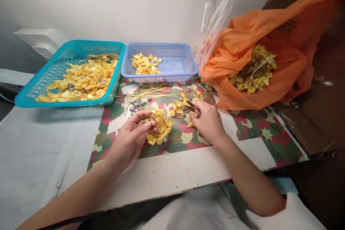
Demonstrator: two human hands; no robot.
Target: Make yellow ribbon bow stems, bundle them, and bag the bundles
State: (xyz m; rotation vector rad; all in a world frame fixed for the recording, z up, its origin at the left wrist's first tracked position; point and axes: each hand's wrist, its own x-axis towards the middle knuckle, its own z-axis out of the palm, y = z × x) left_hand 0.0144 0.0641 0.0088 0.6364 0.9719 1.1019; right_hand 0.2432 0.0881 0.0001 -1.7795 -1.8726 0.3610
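Note:
My left hand [130, 134] is closed round the coiled gold wires of a bunch of yellow ribbon bows [162, 125], with a silver bell at its lower edge. A little to the right, my right hand [208, 119] grips what look like scissors [192, 107]; their dark blades point left, and the fingers cover the handles. Those blades lie among loose yellow bows [178, 107] on wire, some with silver bells. Just beyond my left hand lie several loose silver bells [136, 105]. Behind them, straight gold wires [151, 91] are spread in a pile.
A teal basket [27, 95] at the left holds many yellow bows and some wires. Beside it, a blue basket [161, 76] holds fewer bows. An orange bag [291, 90] at the right contains bunched bows [258, 82]. Patterned paper [175, 143] covers the table; a wall stands behind.

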